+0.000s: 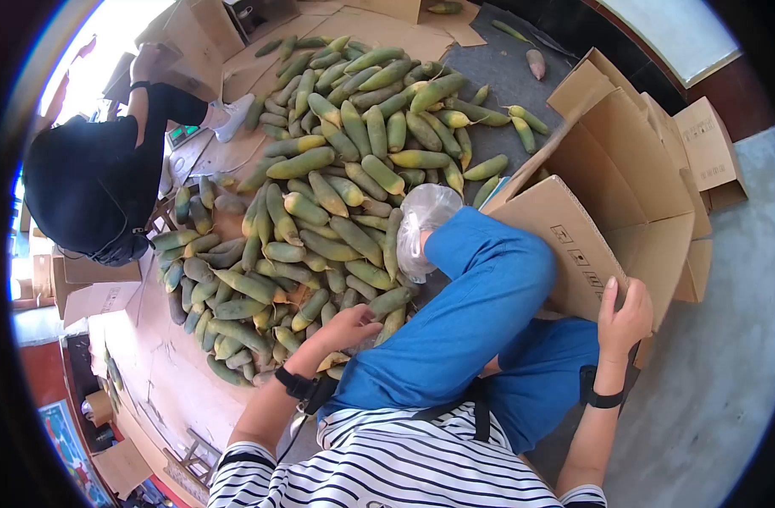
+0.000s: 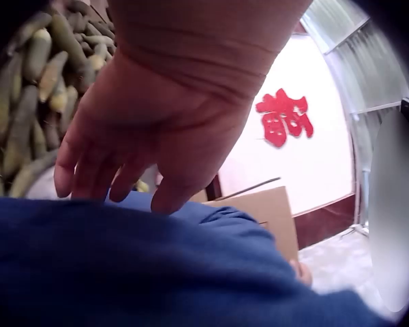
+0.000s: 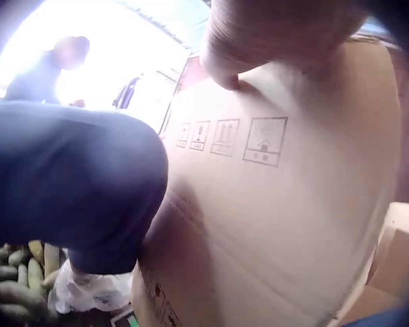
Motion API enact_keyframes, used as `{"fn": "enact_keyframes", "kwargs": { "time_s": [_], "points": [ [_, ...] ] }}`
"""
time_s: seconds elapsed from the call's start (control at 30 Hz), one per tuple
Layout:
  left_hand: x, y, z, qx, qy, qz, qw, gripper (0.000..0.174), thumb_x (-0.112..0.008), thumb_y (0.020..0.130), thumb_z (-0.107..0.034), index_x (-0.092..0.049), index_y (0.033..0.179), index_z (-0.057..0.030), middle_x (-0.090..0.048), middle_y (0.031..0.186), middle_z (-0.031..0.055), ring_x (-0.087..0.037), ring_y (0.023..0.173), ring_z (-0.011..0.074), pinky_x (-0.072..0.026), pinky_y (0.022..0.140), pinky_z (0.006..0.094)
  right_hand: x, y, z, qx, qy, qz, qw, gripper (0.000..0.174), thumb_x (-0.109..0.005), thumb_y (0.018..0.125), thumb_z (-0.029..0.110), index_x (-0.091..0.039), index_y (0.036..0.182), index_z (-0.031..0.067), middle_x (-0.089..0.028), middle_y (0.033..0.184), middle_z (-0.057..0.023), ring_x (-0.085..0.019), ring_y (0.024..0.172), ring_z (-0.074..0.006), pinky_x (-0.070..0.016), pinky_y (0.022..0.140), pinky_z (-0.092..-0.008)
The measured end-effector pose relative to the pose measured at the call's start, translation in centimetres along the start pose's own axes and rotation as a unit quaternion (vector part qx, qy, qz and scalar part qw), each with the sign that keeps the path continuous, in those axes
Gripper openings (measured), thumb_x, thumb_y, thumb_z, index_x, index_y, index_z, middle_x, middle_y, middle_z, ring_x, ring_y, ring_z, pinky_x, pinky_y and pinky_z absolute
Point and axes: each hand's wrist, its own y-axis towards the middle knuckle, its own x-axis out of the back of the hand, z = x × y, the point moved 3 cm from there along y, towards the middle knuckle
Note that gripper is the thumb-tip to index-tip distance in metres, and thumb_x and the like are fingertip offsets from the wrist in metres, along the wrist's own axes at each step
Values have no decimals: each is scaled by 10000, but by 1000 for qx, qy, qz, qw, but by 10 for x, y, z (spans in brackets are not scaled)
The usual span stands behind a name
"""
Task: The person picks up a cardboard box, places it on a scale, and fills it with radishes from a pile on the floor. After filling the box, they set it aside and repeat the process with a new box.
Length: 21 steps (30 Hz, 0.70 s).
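We hold our left hand (image 1: pixel 347 326) palm down, fingers straight and relaxed, over the near edge of the vegetable pile (image 1: pixel 337 195), left of our knee (image 1: pixel 489 271). Our right hand (image 1: pixel 625 315) grips the flap edge of the cardboard box (image 1: pixel 633 203); bare floor (image 1: pixel 726 364) lies to its right.

The raised knee (image 1: pixel 481 279) in blue trousers stands between the two hands, so neither can cross straight to the other's side. Left of it, the pile of green vegetables (image 1: pixel 337 195) covers the floor right up to the left hand (image 1: pixel 349 326), and a crouching person in black (image 1: pixel 91 186) closes off the far left. On the right, the open cardboard box (image 1: pixel 625 195) forms a wall where the right hand (image 1: pixel 625 317) grips its flap; bare grey floor (image 1: pixel 726 356) lies open beyond.
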Motion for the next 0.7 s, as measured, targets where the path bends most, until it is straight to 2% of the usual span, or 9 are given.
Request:
{"fn": "enact_keyframes", "kwargs": {
  "time_s": [0.07, 0.17, 0.27, 0.4, 0.5, 0.57, 0.6, 0.63, 0.7],
  "points": [
    [1, -7, 22, 60, -93, -44, 993, 360, -655, 875, -259, -563, 1075, 26, -665, 893, 125, -639, 834, 163, -514, 726, 306, -1, -2, 4, -9, 10, 14, 1000, 226, -596, 881, 268, -572, 889, 44, -592, 782, -114, -577, 712, -317, -436, 613, -416],
    [7, -11, 27, 107, -120, -69, 985, 345, -660, 870, -257, -573, 1055, 21, -664, 877, 125, -641, 816, 152, -518, 717, 290, -1, -3, 2, -12, -5, 2, 1000, 233, -591, 885, 275, -573, 898, 43, -598, 796, -119, -581, 719, -322, -437, 619, -418],
    [2, -1, 48, 78, -44, -87, 992, 340, -662, 868, -267, -583, 1032, 21, -671, 890, 127, -651, 804, 177, -524, 727, 304, -4, -2, -2, -2, -15, 10, 1000, 249, -581, 897, 289, -574, 916, 40, -602, 806, -127, -582, 728, -332, -439, 624, -423],
    [-13, 1, 76, 85, -22, -92, 992, 352, -660, 866, -286, -593, 1029, 19, -677, 914, 130, -653, 818, 208, -523, 741, 320, -11, -4, -11, -15, -21, 36, 999, 289, -559, 920, 314, -573, 937, 25, -606, 826, -148, -579, 761, -354, -441, 644, -438],
    [-18, -2, 92, 100, -43, -46, 993, 387, -660, 862, -306, -593, 1057, 21, -676, 950, 142, -650, 862, 231, -517, 778, 336, -10, 1, -15, -46, -29, 89, 995, 316, -545, 934, 315, -576, 976, 4, -614, 847, -160, -589, 800, -355, -453, 683, -433],
    [-18, -7, 99, 92, -36, -52, 994, 405, -666, 853, -314, -592, 1073, 18, -670, 969, 151, -641, 903, 232, -506, 807, 335, -6, 6, -11, -66, 23, 57, 996, 331, -543, 936, 305, -576, 1043, -6, -629, 925, -165, -606, 844, -330, -466, 723, -410],
    [-17, -10, 102, 96, -39, -55, 993, 405, -666, 853, -314, -592, 1073, 18, -670, 969, 151, -641, 903, 232, -506, 807, 335, -4, 7, -8, -94, 51, 57, 993, 328, -532, 941, 265, -566, 1126, -4, -617, 1076, -161, -596, 976, -311, -468, 813, -391],
    [-16, -13, 105, 121, -52, -50, 990, 407, -672, 845, -319, -597, 1063, 16, -667, 974, 156, -639, 910, 237, -502, 813, 338, -1, 11, 4, -90, 55, 58, 993, 328, -532, 941, 265, -566, 1126, -4, -617, 1076, -161, -596, 976, -311, -468, 813, -391],
    [-12, -20, 109, 149, -65, -44, 986, 408, -679, 836, -323, -603, 1054, 14, -664, 980, 161, -637, 916, 241, -498, 819, 341, 10, 17, 38, 51, 64, -60, 995, 317, -528, 931, 212, -557, 1171, 8, -575, 1193, -155, -545, 1094, -320, -440, 902, -396]
  ]
}}
